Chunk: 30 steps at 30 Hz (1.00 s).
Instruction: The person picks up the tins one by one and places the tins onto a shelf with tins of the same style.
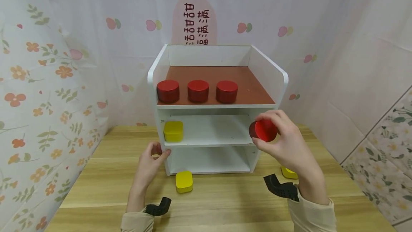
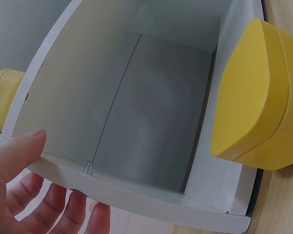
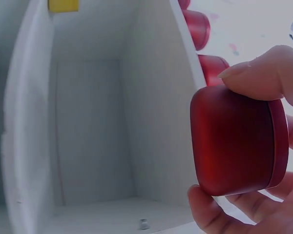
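Entering at the near edge: two beige sleeves [image 1: 311,214], each wrist bearing a black mount [image 1: 280,187].
Tabletop [image 1: 225,205], wood-grained, carrying one yellow box [image 1: 184,182] just in front of the shelf unit, toward its left, and a second yellow box [image 1: 289,173] to the right, partly hidden by the right arm.
Right hand [image 1: 290,140]: grip parted to the width of one red container [image 1: 262,130], pinched between thumb and fingers, tipped on its side, raised before the unit's right side at middle-shelf height.
Left hand [image 1: 151,162]: grip closed about the left side panel, thumb at the front edge, fingers along the outer face.
Shelf unit [image 1: 209,130], white, brown top surface. Middle shelf: one small yellow box [image 1: 173,131], left end. Top: three red tins [image 1: 197,91], upright, spaced in a row near the front edge.
Backdrop: white printed curtain [image 1: 128,49]; pink sign [image 1: 195,19] with dark characters.
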Available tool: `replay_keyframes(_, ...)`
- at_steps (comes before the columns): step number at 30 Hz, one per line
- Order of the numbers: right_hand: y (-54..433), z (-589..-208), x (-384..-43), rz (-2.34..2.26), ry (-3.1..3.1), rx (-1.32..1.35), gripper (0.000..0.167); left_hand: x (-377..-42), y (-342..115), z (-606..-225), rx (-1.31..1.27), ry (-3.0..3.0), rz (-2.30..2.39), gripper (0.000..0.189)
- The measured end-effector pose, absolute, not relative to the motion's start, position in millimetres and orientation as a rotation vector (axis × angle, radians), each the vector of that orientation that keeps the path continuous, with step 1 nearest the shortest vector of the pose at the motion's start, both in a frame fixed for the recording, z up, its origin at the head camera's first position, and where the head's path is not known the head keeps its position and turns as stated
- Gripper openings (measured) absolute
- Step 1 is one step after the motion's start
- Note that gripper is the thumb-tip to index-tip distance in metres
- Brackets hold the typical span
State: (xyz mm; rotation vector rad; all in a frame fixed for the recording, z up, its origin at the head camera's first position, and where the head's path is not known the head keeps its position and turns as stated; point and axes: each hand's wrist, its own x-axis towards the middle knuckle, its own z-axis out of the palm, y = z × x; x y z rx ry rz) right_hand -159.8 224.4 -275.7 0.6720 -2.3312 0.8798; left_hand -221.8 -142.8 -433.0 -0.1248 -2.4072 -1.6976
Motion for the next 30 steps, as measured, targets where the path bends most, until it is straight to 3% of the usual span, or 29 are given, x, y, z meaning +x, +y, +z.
replay_keyframes(14, 220, -225, -181, 0.747, -2.315, 0.672, 0.043, -221, -143, -435, -0.156, -2.358, -1.704, 0.028)
replay_keyframes(30, 211, -212, -212, 0.668, -2.441, 0.607, 0.041, -221, -143, -435, -0.140, -2.374, -1.698, 0.029)
